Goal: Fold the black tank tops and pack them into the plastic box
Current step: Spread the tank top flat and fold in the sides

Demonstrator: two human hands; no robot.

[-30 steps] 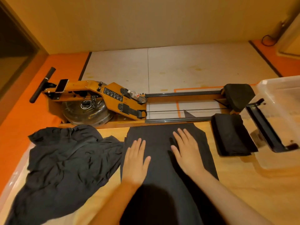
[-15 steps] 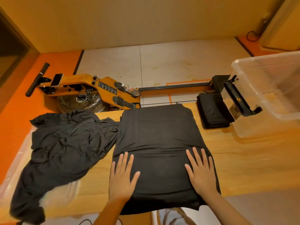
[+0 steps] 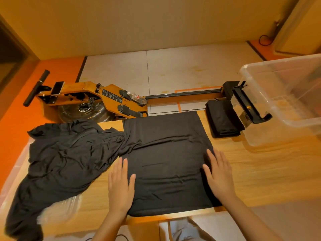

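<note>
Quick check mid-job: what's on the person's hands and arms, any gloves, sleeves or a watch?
Nothing is worn on them. The left hand and right hand have no gloves, rings or watch. Both forearms are uncovered down to the picture's lower edge, with no sleeve or wristband in view.

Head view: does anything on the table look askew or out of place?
The flat tank top is bunched at its left edge, where it meets the crumpled pile. A folded top lies beside the plastic box, not in it.
</note>
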